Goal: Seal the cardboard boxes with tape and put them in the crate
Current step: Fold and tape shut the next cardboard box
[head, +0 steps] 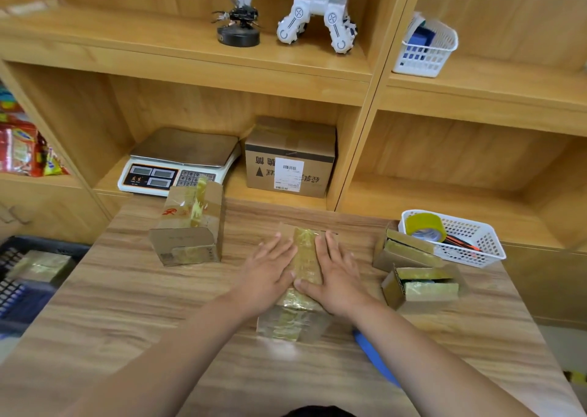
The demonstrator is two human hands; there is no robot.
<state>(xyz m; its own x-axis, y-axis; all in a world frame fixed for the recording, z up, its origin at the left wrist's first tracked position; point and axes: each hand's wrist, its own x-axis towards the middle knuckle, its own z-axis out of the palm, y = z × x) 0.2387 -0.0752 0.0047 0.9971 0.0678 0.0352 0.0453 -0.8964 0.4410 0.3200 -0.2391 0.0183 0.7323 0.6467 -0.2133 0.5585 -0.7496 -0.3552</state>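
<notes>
At the 5 o'clock edge of the table [152,308], a blue object [376,361] lies half hidden under the right forearm; what it is cannot be told. In the middle of the table stands a cardboard box [293,319] with yellowish tape running along its top and down its near face. Both grips lie flat on that top, fingers straight and spread: the left grip [270,270] presses the 9 o'clock side of the tape strip, the right grip [336,276] the 3 o'clock side, with the thumbs nearly meeting on the tape. At 3 o'clock from it sits a small open box [422,286], and just beyond that a second open box [405,251], which touches a white basket [486,245] at 2 o'clock holding a tape roll [425,226]. At 10 o'clock a taller box [190,226] stands with its near flap open. Off the table's 9 o'clock edge, lower down, sits a dark crate [44,243] with one taped box [41,265] inside. Farther back on the shelf, a weighing scale [181,162] stands at 11 o'clock and a labelled carton [289,159] at 12 o'clock. On the shelf above stand a white toy robot [314,6] and a small black figure [238,25].
</notes>
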